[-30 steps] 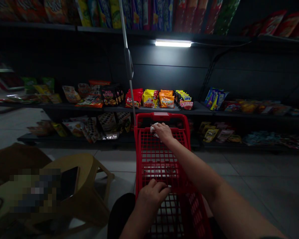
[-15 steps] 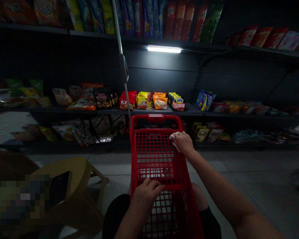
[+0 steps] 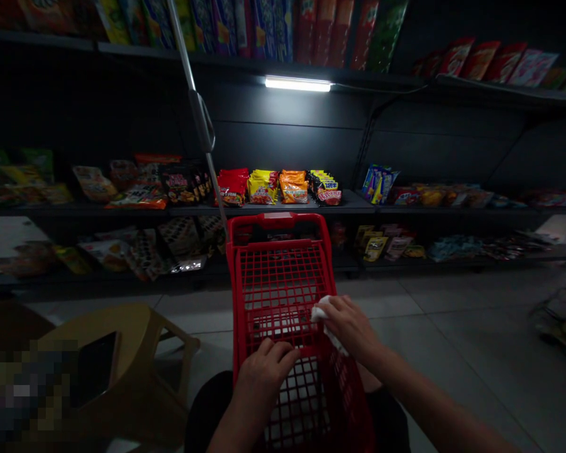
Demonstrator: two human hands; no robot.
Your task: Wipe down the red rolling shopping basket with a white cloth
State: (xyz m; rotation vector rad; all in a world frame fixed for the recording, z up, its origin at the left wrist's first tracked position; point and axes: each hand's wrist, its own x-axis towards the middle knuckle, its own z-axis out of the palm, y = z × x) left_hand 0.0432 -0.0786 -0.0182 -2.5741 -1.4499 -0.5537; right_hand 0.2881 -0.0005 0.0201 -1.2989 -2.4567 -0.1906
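Note:
A red plastic shopping basket (image 3: pixel 273 277) with a mesh wall stands tilted in front of me, its handle end toward the shelves. My left hand (image 3: pixel 264 368) grips the basket's near cross bar, fingers curled over it. My right hand (image 3: pixel 351 327) presses a small white cloth (image 3: pixel 319 311) against the basket's right rim, fingers closed on the cloth.
Dark store shelves (image 3: pixel 349 204) hold colourful snack and noodle packets (image 3: pixel 278 185). A metal pole (image 3: pixel 202 126) rises behind the basket's left side. A tan plastic stool (image 3: pixel 136 333) with a dark phone (image 3: pixel 94 368) on it stands at the lower left. The floor is grey tile.
My right hand with the cloth slid from the basket's far end along the right rim toward me. The left hand kept its grip. The view shifted rightward.

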